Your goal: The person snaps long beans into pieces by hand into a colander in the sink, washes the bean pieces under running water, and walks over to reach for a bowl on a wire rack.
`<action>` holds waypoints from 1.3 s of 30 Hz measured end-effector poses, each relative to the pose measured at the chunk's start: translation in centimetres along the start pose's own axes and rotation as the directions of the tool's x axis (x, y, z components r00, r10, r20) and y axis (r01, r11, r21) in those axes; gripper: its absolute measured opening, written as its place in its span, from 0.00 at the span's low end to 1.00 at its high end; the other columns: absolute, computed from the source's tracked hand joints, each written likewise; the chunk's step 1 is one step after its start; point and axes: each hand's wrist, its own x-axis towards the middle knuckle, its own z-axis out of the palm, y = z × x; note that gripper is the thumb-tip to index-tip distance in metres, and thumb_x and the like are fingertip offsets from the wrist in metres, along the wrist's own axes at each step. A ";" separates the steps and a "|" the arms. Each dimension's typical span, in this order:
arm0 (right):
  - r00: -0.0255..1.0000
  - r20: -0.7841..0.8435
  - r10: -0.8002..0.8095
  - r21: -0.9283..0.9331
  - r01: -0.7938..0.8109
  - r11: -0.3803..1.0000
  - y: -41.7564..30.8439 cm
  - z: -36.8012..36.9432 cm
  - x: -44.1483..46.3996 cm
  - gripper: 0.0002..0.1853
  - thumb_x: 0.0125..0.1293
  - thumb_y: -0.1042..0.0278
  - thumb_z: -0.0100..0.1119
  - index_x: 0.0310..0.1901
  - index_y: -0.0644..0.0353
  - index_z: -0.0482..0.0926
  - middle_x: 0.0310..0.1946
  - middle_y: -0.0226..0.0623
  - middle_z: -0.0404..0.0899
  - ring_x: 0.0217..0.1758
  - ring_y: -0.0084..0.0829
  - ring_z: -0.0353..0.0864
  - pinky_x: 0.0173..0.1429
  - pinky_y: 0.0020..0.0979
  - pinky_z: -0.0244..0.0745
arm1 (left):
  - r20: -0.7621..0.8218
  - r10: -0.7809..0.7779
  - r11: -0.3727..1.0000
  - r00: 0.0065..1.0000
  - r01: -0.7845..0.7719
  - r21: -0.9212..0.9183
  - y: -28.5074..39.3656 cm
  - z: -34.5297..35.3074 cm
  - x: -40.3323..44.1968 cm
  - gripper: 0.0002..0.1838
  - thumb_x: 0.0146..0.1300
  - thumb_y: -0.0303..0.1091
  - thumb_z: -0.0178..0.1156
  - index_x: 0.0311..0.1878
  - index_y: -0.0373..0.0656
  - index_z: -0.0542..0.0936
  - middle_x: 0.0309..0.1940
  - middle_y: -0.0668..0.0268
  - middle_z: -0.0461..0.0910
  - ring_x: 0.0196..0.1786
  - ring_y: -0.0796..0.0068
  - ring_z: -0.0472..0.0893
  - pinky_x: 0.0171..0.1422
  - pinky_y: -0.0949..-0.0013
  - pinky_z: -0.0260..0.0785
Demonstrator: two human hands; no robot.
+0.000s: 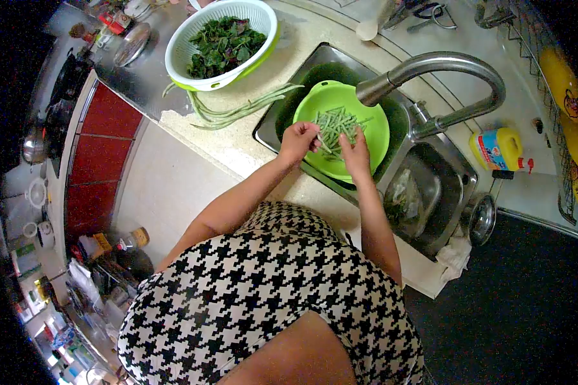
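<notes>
A bright green basin (379, 138) sits in the left bowl of the steel sink, with many short pieces of green long bean (338, 122) in it. Over its near left side, my left hand (297, 142) is closed in a pinch on a long bean piece. My right hand (357, 156) hangs over the basin's near side, a little apart from the left, fingers bent together among the bean pieces. What the right fingers hold cannot be made out. Whole long beans (231, 115) lie in a bundle on the counter, left of the sink.
A white colander (173, 54) of dark leafy greens (228, 48) stands behind the long beans. The faucet (456, 61) arches over the basin's right side. A plastic bag (404, 196) lies in the right sink bowl (440, 199). Beyond it stands a yellow detergent bottle (498, 149).
</notes>
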 end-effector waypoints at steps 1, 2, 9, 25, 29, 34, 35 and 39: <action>0.999 0.043 0.019 -0.113 -0.014 0.994 -0.2 0.0 0.1 0.25 0.64 0.55 0.46 0.56 0.65 0.61 0.43 0.40 0.72 0.36 0.26 0.77 0.31 0.24 0.70 | -0.002 0.026 0.999 1.000 -0.026 0.030 0.2 0.1 0.0 0.08 0.60 0.32 0.52 0.34 0.36 0.72 0.23 0.67 0.74 0.23 0.80 0.75 0.25 0.77 0.68; 0.982 0.143 0.122 -0.032 -0.119 0.992 -0.2 -0.3 -0.6 0.25 0.63 0.55 0.47 0.55 0.64 0.63 0.40 0.40 0.74 0.36 0.28 0.78 0.31 0.25 0.70 | -0.003 0.052 0.997 0.999 -0.051 0.058 0.3 0.3 -0.2 0.08 0.61 0.32 0.51 0.34 0.36 0.72 0.23 0.67 0.74 0.23 0.80 0.75 0.25 0.77 0.68; 0.963 0.264 0.053 -0.190 -0.002 0.982 -0.2 0.3 -2.6 0.14 0.61 0.64 0.45 0.44 0.62 0.72 0.25 0.34 0.76 0.21 0.31 0.75 0.28 0.35 0.70 | 0.051 0.185 0.976 0.982 -0.189 0.107 -0.9 1.1 -1.0 0.08 0.61 0.32 0.51 0.35 0.35 0.71 0.22 0.66 0.74 0.23 0.81 0.75 0.26 0.76 0.69; 0.949 0.315 0.012 -0.323 0.096 0.941 -1.9 -10.9 -12.9 0.07 0.57 0.71 0.46 0.34 0.61 0.74 0.29 0.34 0.76 0.32 0.31 0.75 0.38 0.29 0.69 | 0.207 -0.233 0.971 0.950 0.239 -0.002 -4.6 5.3 -0.1 0.10 0.61 0.34 0.52 0.41 0.38 0.70 0.36 0.62 0.73 0.32 0.70 0.76 0.34 0.67 0.75; 0.996 -0.018 0.092 -0.701 -0.078 0.709 -0.4 -16.0 -13.5 0.15 0.55 0.71 0.46 0.45 0.59 0.73 0.42 0.41 0.75 0.45 0.40 0.73 0.50 0.36 0.67 | 0.369 0.122 0.772 0.921 -0.322 0.548 -4.5 2.4 1.6 0.13 0.55 0.33 0.58 0.42 0.40 0.70 0.36 0.60 0.73 0.35 0.66 0.77 0.38 0.67 0.72; 0.995 -0.057 -0.077 -0.922 -0.023 0.386 1.9 -17.0 -14.4 0.17 0.57 0.64 0.50 0.49 0.55 0.71 0.43 0.43 0.74 0.44 0.41 0.74 0.47 0.37 0.68 | 0.312 0.690 0.239 0.653 -0.612 0.754 1.3 -4.4 -1.1 0.11 0.45 0.25 0.59 0.34 0.45 0.72 0.29 0.60 0.72 0.33 0.60 0.74 0.35 0.65 0.67; 0.997 -0.051 -0.055 -0.906 -0.023 0.423 2.7 -17.0 -14.0 0.17 0.57 0.63 0.51 0.48 0.55 0.72 0.43 0.43 0.74 0.44 0.41 0.74 0.46 0.37 0.69 | 0.215 0.690 0.305 0.691 -0.548 0.779 2.1 -6.5 -1.4 0.11 0.44 0.25 0.60 0.33 0.45 0.72 0.28 0.60 0.71 0.32 0.59 0.73 0.34 0.64 0.67; 0.999 0.039 -0.019 -0.679 0.040 0.733 -0.2 -13.7 -12.1 0.14 0.56 0.63 0.54 0.43 0.58 0.74 0.37 0.43 0.76 0.39 0.40 0.75 0.42 0.35 0.69 | 0.065 0.746 0.137 0.663 -0.248 0.959 5.3 -11.7 -1.3 0.18 0.42 0.27 0.63 0.39 0.44 0.71 0.34 0.61 0.69 0.36 0.59 0.72 0.35 0.62 0.67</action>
